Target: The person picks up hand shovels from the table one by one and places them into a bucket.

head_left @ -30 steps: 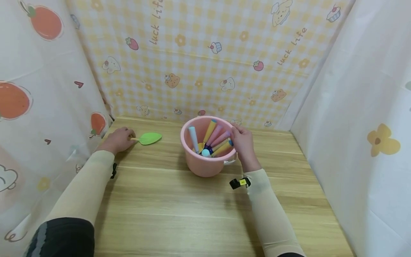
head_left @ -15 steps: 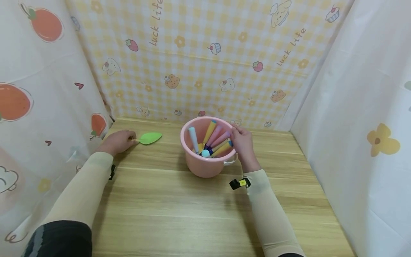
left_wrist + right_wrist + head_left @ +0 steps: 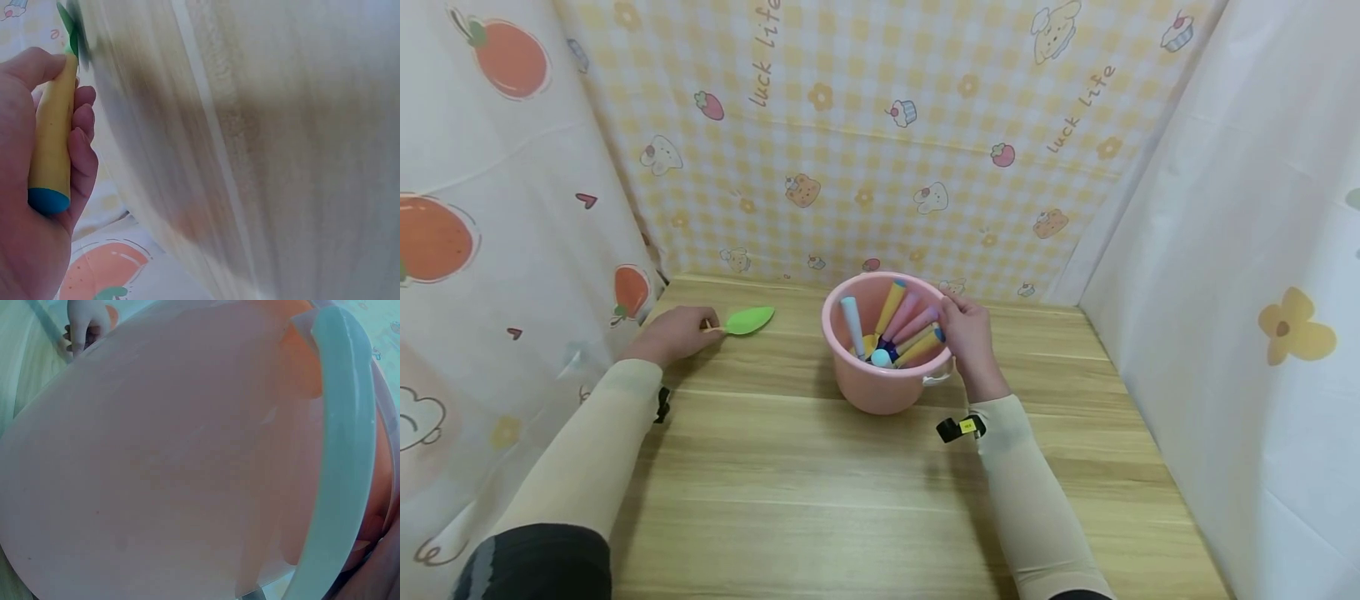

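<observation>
At the left of the table my left hand [image 3: 673,335] holds a toy shovel [image 3: 749,321] with a green leaf-shaped blade. Its yellow handle [image 3: 53,131] with a blue end lies in the curled fingers in the left wrist view, the thumb along it. A pink bucket [image 3: 880,392] stands upright near the back middle. My right hand [image 3: 967,337] pinches the bucket's right rim, thumb and fingers on either side of it. Inside the bucket several handles stick up, among them a light blue handle [image 3: 853,325], a yellow handle [image 3: 890,307] and a pink handle [image 3: 919,322].
The bucket's white carrying handle [image 3: 344,437] hangs down on its right side. A yellow checked cloth [image 3: 865,150] closes off the back of the wooden table [image 3: 850,500]. White patterned curtains hang along the left side [image 3: 550,167] and right side [image 3: 1240,250].
My left hand has drawn slightly left with the toy shovel, whose blade tip now tilts a little upward. The right hand and the bucket have stayed in place.
</observation>
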Action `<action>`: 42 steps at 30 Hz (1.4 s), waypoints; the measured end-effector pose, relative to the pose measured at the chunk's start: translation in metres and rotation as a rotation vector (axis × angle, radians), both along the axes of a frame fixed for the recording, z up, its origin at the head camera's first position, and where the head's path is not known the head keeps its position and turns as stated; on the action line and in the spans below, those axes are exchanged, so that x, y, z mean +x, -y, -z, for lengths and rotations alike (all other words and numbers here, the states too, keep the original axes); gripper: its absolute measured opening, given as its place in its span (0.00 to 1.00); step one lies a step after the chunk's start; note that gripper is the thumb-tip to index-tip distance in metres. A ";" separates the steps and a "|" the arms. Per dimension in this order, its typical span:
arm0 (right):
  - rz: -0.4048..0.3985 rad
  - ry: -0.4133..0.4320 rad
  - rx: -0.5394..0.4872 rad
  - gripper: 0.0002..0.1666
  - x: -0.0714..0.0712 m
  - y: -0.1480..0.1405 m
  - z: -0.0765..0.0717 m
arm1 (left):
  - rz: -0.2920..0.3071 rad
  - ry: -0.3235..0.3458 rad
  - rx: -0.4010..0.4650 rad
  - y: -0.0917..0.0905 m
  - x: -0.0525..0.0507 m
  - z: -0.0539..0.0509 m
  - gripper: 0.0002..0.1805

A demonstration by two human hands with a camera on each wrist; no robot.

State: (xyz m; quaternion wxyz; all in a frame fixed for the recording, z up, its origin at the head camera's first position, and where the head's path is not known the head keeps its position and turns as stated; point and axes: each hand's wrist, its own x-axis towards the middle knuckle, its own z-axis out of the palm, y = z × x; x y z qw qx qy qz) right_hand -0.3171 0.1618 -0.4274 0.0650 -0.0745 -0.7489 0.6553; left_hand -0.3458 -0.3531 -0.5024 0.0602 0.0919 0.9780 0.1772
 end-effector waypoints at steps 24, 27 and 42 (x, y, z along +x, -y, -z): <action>0.005 -0.016 -0.006 0.22 0.001 0.001 -0.002 | -0.067 -0.028 0.254 0.003 0.008 -0.004 0.16; 0.000 -0.011 -0.010 0.22 0.001 0.001 -0.001 | -0.072 -0.021 0.274 0.001 0.010 -0.007 0.17; -0.007 0.000 0.008 0.22 0.000 0.000 0.001 | -0.074 -0.055 0.296 -0.001 0.016 -0.021 0.18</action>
